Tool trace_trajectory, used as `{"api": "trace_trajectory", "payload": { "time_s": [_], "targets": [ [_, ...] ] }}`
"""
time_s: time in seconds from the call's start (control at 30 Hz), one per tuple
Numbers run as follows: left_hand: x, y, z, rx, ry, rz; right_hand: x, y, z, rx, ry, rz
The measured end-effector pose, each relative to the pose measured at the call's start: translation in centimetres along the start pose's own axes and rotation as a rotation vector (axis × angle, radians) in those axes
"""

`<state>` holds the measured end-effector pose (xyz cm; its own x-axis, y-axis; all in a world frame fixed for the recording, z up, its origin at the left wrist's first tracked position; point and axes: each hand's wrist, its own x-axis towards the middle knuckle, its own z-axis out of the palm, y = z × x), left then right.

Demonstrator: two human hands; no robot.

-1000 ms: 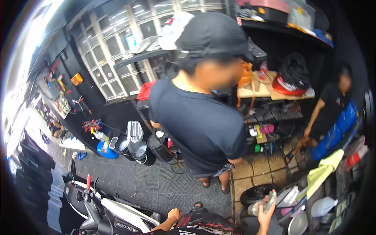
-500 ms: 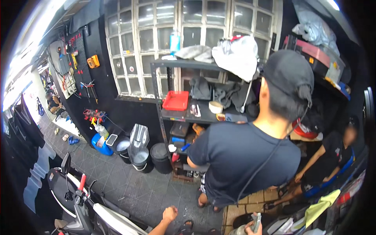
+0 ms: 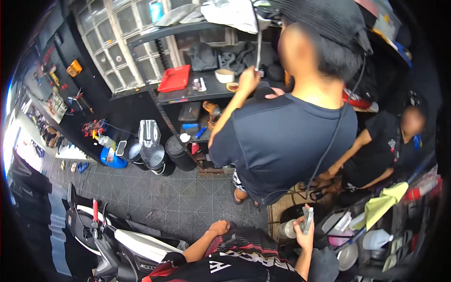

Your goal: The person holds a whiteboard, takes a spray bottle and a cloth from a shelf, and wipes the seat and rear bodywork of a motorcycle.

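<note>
My left hand (image 3: pixel 219 228) hangs at the front of my black and red shirt (image 3: pixel 235 256), fingers curled into a loose fist, nothing showing in them. At my right side, my right hand (image 3: pixel 303 232) is wrapped around a grey-green sprayer-like tool (image 3: pixel 307 221). A clear bottle or cup (image 3: pixel 287 230) sits next to its grip; how the two join is hidden. Close in front stands a person in a dark shirt (image 3: pixel 286 136), back turned to me. That person's left hand (image 3: pixel 249 79) is raised over the shelf, and the other hand (image 3: pixel 275 93) touches a dark item.
A metal shelf (image 3: pixel 209 94) holds a red tray (image 3: pixel 174 78), a white bowl (image 3: pixel 224 75) and grey cloths. Black buckets (image 3: pixel 179 152) line the wall. A white scooter (image 3: pixel 141 242) stands left. Another person (image 3: pixel 376 152) sits right, behind a rack with a yellow-green cloth (image 3: pixel 385 199).
My view has tilted down and closer, so my shirt and more of both arms show. The person ahead has lifted the left hand over the shelf. My right hand still holds the tool.
</note>
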<state>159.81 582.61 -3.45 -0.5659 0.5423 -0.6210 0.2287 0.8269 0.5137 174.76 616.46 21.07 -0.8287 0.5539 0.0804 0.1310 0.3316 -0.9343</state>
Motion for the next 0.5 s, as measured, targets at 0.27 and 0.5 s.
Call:
{"api": "trace_trajectory", "payload": {
  "time_s": [0.27,0.5],
  "targets": [
    [2.6,3.8,-0.4,0.057,0.025,-0.028,-0.7,4.1,-6.5,0.054,0.193,0.234],
    [2.8,4.1,1.2,-0.045,0.062,-0.019,-2.2,9.8,-7.6,-0.272,0.128,0.137]
  ]
}}
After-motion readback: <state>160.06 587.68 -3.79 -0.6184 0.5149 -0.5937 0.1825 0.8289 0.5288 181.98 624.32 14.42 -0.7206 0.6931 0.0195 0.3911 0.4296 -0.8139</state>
